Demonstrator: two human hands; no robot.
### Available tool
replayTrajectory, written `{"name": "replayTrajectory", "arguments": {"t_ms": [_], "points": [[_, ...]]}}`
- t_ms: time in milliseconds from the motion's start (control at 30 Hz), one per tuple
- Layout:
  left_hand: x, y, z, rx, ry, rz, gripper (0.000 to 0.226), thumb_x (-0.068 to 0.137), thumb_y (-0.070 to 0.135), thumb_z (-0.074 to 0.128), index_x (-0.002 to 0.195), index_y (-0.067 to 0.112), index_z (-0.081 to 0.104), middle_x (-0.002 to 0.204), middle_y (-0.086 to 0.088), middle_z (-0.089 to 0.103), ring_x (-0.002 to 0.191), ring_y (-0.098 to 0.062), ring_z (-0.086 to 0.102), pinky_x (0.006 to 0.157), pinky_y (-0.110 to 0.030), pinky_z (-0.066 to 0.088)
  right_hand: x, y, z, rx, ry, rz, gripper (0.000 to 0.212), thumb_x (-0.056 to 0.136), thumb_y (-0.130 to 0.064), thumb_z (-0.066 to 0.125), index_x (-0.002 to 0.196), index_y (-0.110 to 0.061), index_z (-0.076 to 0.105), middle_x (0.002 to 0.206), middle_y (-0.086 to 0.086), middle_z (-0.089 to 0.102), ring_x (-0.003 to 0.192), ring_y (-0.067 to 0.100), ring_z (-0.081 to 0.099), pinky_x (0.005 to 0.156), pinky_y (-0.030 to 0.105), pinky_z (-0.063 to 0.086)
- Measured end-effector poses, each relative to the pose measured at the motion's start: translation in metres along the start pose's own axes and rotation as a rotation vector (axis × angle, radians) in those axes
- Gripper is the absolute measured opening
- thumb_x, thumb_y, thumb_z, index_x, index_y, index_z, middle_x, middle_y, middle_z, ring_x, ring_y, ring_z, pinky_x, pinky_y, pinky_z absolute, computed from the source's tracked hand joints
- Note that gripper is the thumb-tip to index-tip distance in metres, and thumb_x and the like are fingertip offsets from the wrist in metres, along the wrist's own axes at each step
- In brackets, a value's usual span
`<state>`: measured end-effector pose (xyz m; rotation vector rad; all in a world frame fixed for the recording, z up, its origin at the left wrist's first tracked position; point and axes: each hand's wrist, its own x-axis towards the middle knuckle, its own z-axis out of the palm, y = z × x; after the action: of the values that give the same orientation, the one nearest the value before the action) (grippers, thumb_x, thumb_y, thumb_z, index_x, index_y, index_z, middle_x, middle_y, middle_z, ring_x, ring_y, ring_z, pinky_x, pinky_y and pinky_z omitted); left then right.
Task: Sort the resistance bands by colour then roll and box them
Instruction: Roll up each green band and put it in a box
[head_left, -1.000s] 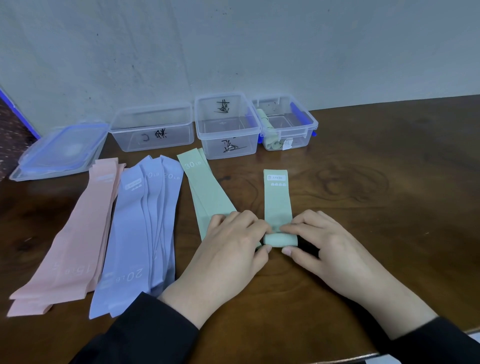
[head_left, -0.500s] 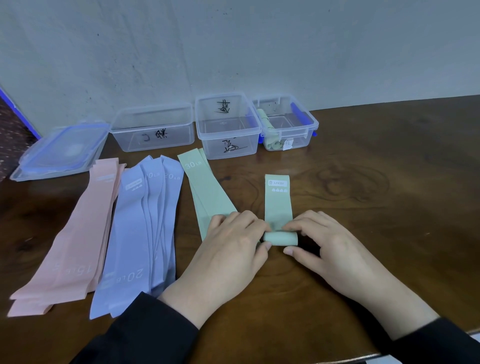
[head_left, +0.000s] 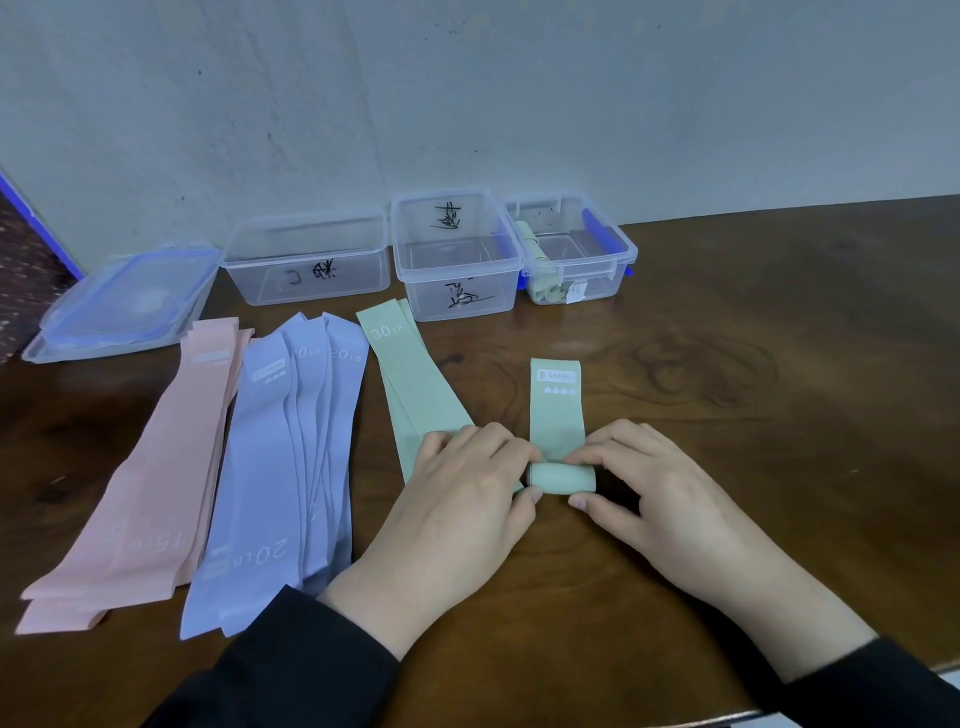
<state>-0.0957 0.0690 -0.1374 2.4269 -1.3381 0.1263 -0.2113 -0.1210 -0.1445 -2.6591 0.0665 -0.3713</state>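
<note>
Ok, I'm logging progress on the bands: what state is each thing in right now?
Green band: half rolled, pinched by left hand and right hand.
Green pile: flat.
Purple pile: flat.
Pink pile: flat.
Left box: open, empty.
Middle box: open, empty.
Right box: open, holds green rolls.
Lids: stacked, off.

A dark brown wooden bench (head_left: 727, 415) stands against a pale wall. At the back sit three clear boxes: a wide one (head_left: 306, 257), a deeper one (head_left: 457, 254) beside it, and a smaller one (head_left: 571, 244) with blue clips. A lid (head_left: 124, 306) with a blue rim lies at the far left. In front lie pink bands (head_left: 150, 483), purple bands (head_left: 280, 467) and green bands (head_left: 410, 384), side by side. One green band (head_left: 557, 415) lies apart, partly rolled up.
</note>
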Motion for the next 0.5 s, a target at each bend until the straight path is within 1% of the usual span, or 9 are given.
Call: {"name": "replayTrajectory", "arguments": {"t_ms": [100, 167, 267, 333, 433, 500], "points": [[0.0000, -0.0002, -0.0005, 0.004, -0.005, -0.001, 0.032, 0.100, 0.045, 0.049, 0.128, 0.033, 0.057, 0.119, 0.016, 0.056, 0.111, -0.005, 0.049, 0.101, -0.028, 0.031, 0.0004, -0.0008, 0.0000, 0.002, 0.007, -0.005, 0.038, 0.096, -0.050, 0.052, 0.123, -0.029, 0.069, 0.114, -0.024, 0.054, 0.107, 0.007, 0.053, 0.091, 0.027, 0.050], [-0.0003, -0.0004, -0.0009, 0.005, -0.008, 0.004, 0.030, 0.099, 0.045, 0.050, 0.126, 0.034, 0.057, 0.118, 0.016, 0.055, 0.110, -0.005, 0.048, 0.101, -0.028, 0.031, 0.0006, -0.0013, 0.0009, 0.007, 0.000, -0.010, 0.039, 0.098, -0.049, 0.050, 0.124, -0.028, 0.069, 0.113, -0.024, 0.054, 0.106, 0.008, 0.053, 0.091, 0.028, 0.049], [-0.0004, -0.0007, -0.0011, 0.001, -0.002, 0.001, 0.027, 0.100, 0.043, 0.049, 0.123, 0.034, 0.059, 0.116, 0.017, 0.055, 0.108, -0.004, 0.048, 0.100, -0.028, 0.031, 0.0000, -0.0006, 0.0019, 0.017, -0.001, -0.012, 0.039, 0.100, -0.046, 0.049, 0.129, -0.027, 0.066, 0.116, -0.023, 0.053, 0.107, 0.009, 0.053, 0.092, 0.029, 0.048], [-0.0002, -0.0008, -0.0010, 0.000, 0.000, 0.001, 0.028, 0.101, 0.044, 0.046, 0.124, 0.034, 0.059, 0.115, 0.017, 0.055, 0.107, -0.003, 0.047, 0.099, -0.027, 0.031, -0.0005, -0.0006, 0.0006, 0.020, -0.001, 0.004, 0.041, 0.097, -0.049, 0.053, 0.133, -0.030, 0.061, 0.118, -0.026, 0.052, 0.110, 0.007, 0.052, 0.093, 0.028, 0.049], [-0.0002, -0.0006, -0.0001, 0.002, -0.002, 0.000, 0.031, 0.102, 0.045, 0.043, 0.126, 0.035, 0.059, 0.117, 0.018, 0.054, 0.109, -0.003, 0.046, 0.101, -0.027, 0.030, -0.0003, -0.0010, -0.0004, 0.008, -0.014, 0.000, 0.032, 0.093, -0.050, 0.058, 0.122, -0.035, 0.063, 0.116, -0.027, 0.052, 0.111, 0.006, 0.051, 0.093, 0.026, 0.048], [-0.0003, -0.0001, -0.0004, -0.003, 0.000, -0.008, 0.033, 0.102, 0.047, 0.043, 0.129, 0.034, 0.058, 0.119, 0.018, 0.054, 0.111, -0.004, 0.047, 0.101, -0.027, 0.030, 0.0002, -0.0007, -0.0006, 0.000, -0.011, 0.001, 0.031, 0.095, -0.050, 0.054, 0.120, -0.033, 0.065, 0.116, -0.027, 0.051, 0.111, 0.006, 0.051, 0.093, 0.025, 0.047]]}}
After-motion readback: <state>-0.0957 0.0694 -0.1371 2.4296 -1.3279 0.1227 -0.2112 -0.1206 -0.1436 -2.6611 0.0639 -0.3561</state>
